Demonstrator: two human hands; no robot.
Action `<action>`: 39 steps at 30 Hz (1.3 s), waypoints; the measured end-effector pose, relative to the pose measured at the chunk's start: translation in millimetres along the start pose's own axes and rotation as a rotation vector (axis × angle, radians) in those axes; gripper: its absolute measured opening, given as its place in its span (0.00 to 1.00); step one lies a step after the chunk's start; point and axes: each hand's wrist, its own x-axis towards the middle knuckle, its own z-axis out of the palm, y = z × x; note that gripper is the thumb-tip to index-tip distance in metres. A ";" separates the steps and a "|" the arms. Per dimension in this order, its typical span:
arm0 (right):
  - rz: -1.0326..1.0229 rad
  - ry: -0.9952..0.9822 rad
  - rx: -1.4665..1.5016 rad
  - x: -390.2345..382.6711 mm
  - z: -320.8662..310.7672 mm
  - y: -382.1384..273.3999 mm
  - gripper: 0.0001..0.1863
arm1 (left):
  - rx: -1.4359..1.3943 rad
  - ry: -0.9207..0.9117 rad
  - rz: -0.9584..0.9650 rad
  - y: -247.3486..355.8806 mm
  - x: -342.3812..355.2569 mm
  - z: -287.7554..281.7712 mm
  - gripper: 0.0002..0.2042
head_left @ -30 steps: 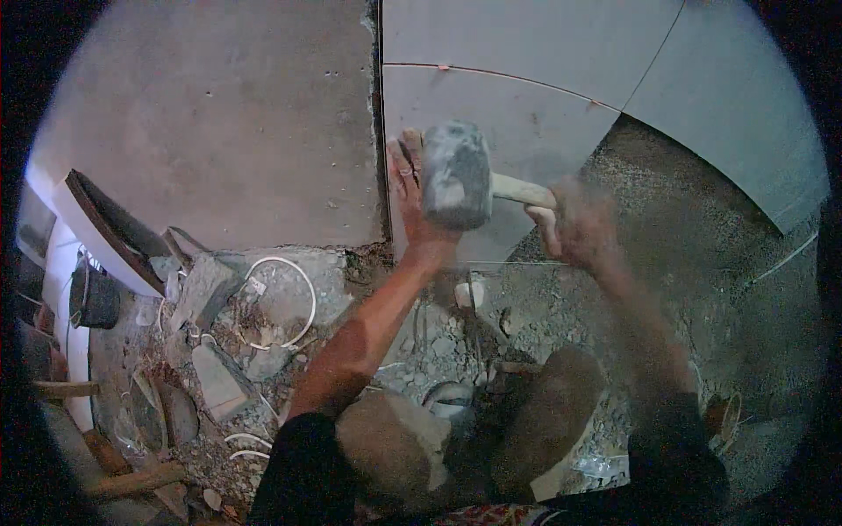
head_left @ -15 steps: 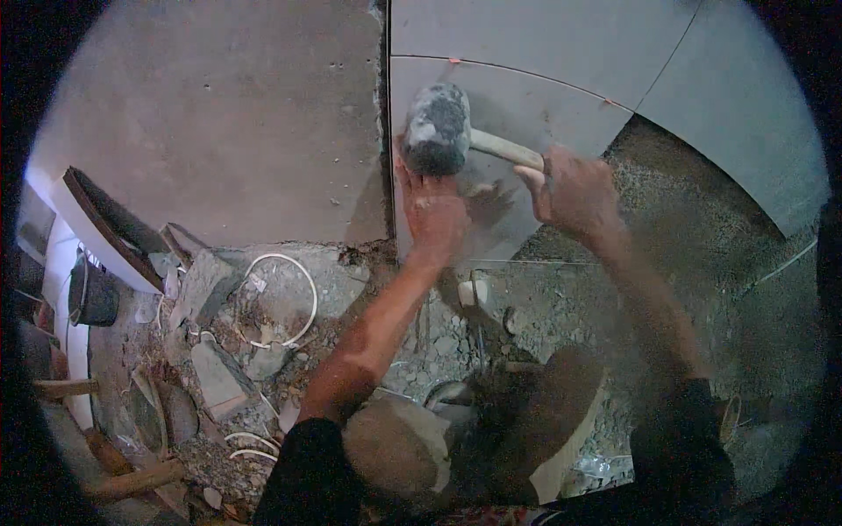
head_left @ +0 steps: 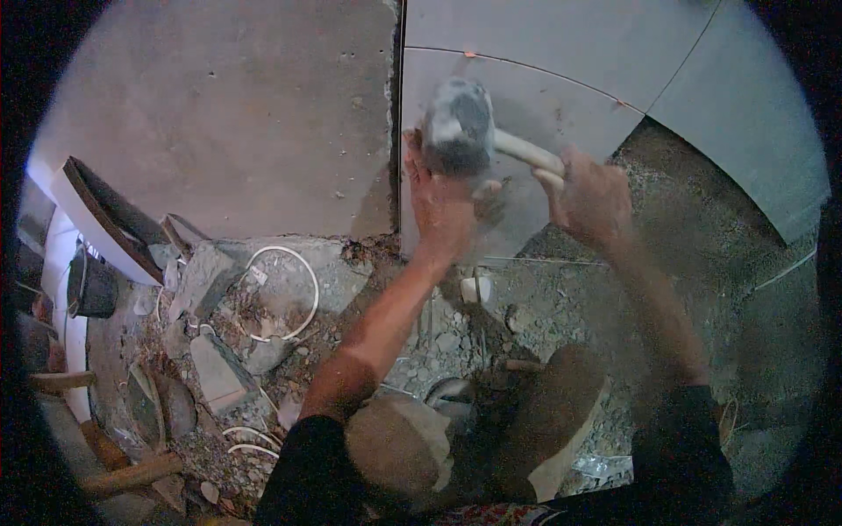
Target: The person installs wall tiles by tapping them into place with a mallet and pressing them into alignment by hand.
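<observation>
My right hand (head_left: 592, 195) is wrapped round the pale wooden handle of a rubber mallet (head_left: 459, 123). Dark and smeared with whitish dust, the mallet's head hangs over the light grey tile (head_left: 535, 101). My left hand (head_left: 443, 200) lies spread on that tile near its left edge, its fingertips partly hidden behind the mallet head. Small orange spacers (head_left: 470, 55) sit in the joint along the tile's far edge. At the tile's right, a dark, rough patch of bed (head_left: 693, 188) shows without a tile on it.
Concrete slab (head_left: 237, 131) lies at the far left. Nearer are rubble (head_left: 447, 337), a loop of white cable (head_left: 314, 294), stone chunks (head_left: 219, 373) and a black bucket (head_left: 92, 285). A tile piece (head_left: 96, 219) leans at the left. Wooden handles (head_left: 132, 476) lie at the lower left.
The view has shifted slightly, so most things appear moved a little. The mallet head remains over the tile and my left hand stays on it. Neither hand has let go.
</observation>
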 end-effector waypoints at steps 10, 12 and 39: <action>0.051 -0.113 -0.032 1.5 -5.7 3.0 0.23 | -0.167 0.111 0.073 10.3 -0.5 -27.1 0.53; 0.065 -0.139 -0.079 -4.6 -14.1 -6.8 0.22 | -0.152 0.220 0.135 8.6 -2.4 -32.1 0.53; 1.005 0.067 0.857 -196.1 71.2 -62.2 0.26 | 0.189 0.351 0.444 68.1 15.4 -99.4 0.55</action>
